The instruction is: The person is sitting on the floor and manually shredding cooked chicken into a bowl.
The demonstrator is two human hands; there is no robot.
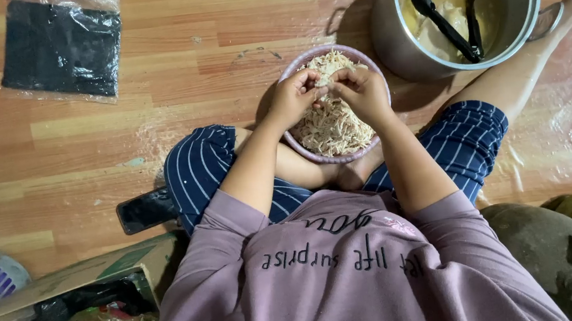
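Sitting: you're cross-legged on the wooden floor (pixel 87 153), camera looking straight down at your lap.
Bowl: a pinkish bowl (pixel 288 70) rests between your knees, heaped with pale shredded meat (pixel 329 129).
Left hand: your left hand (pixel 291 98) is over the bowl's near-left side, grip pressed together, pinching one end of a small piece of meat (pixel 324 81).
Right hand: your right hand (pixel 362 89) is just beside it, fingertips pinching the other end of that same piece.
Pot: a steel pot (pixel 393 36) stands just beyond the bowl by your right leg, with pale meat and black tongs (pixel 443 22) inside.
Other stuff: a phone (pixel 144 211) lies by your left knee, a black bag in plastic (pixel 61 46) sits well off to the far left.
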